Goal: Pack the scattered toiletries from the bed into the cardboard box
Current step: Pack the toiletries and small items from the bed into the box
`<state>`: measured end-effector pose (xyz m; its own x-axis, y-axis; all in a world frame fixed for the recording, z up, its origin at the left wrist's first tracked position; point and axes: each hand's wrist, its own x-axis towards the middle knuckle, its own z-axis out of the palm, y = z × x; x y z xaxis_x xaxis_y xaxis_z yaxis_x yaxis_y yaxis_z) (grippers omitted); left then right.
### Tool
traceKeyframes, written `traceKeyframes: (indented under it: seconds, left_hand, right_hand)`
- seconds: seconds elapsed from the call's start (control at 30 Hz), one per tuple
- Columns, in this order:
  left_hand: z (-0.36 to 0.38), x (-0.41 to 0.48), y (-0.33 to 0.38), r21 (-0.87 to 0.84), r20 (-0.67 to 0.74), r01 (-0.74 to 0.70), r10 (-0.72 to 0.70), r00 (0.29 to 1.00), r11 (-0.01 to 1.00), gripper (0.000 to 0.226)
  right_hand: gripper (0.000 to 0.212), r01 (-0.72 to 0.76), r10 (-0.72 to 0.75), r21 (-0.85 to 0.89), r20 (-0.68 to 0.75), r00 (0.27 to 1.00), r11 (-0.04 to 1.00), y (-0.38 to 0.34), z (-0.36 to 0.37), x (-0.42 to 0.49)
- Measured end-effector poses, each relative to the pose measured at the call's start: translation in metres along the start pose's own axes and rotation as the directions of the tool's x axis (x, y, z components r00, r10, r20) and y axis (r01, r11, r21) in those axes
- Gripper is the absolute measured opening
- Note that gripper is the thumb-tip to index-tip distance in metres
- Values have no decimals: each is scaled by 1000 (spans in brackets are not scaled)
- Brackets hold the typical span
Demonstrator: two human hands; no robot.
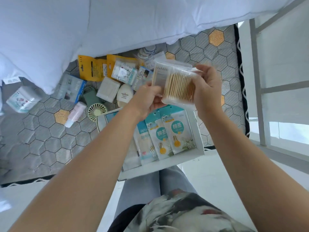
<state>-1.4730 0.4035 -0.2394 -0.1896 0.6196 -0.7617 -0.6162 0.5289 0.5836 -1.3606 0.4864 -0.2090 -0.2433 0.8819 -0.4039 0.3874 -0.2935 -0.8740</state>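
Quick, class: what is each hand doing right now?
Left hand: grips the cotton swab pack from the left.
Right hand: grips the same pack from the right.

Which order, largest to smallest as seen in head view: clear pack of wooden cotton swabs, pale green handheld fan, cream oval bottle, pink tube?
1. Clear pack of wooden cotton swabs, though it is held nearer the camera.
2. Pale green handheld fan.
3. Cream oval bottle and pink tube look about alike; unranked.
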Motion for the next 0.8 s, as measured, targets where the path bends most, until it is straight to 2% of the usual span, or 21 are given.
traceKeyframes:
  seconds: [0.1, 0.2, 0.4, 0.53, 0.6, 0.7, 0.8]
  left_hand:
    - [6, -24, -20, -15, 27, 75, -74, 997, 997, 24]
    - [11, -42, -44, -29, 39, 120, -119, 992, 992, 30]
    - [14, -52, -81, 27, -10, 138, -138, 990, 990, 50]
    - [13, -48, -93, 110, -71, 165, -158, 985, 980, 54]
    - [10, -47, -95, 57, -129, 157, -149, 980, 986, 51]
    - [8, -44, -97, 17, -226, 141, -134, 965, 990, 45]
    - [9, -41, -104, 73, -251, 149, -126, 960, 986, 43]
  right_hand:
    - [17, 29, -25, -82, 40, 999, 996, 13, -9, -18]
    - [22, -32, 45, -121, 102, 994, 992, 29, -12, -40]
    - [18, -7, 54, -298, 149, 987, 955, 60, -13, -56]
    - [20, -22, 76, -375, 131, 988, 927, 68, -10, -59]
    - [16, -106, 134, -330, 62, 989, 938, 69, -12, -55]
    - [13, -358, 349, -86, -109, 931, 930, 69, -14, -51]
    - [17, -459, 453, -11, -135, 881, 888, 74, -6, -61]
